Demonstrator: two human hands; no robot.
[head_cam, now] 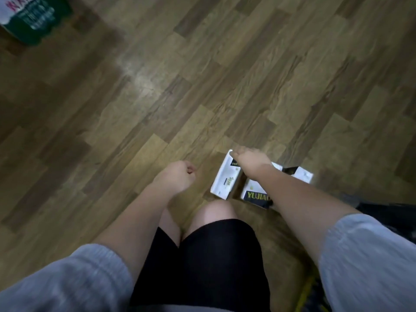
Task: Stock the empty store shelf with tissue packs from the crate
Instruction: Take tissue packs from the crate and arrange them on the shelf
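My left hand (180,175) is curled into a loose fist, holding nothing, just left of the tissue packs (252,188). My right hand (248,159) lies over the packs' top, fingers seemingly gripping the leftmost one, though blur hides the hold. The packs hang above the wood floor (202,86), beyond my knee (213,210). Far off from the packs, up left, sits a green package (31,19).

Wood-plank floor (202,86) laid diagonally, pale glare patch (139,75) mid-floor, green printed pack (33,16) at top-left corner
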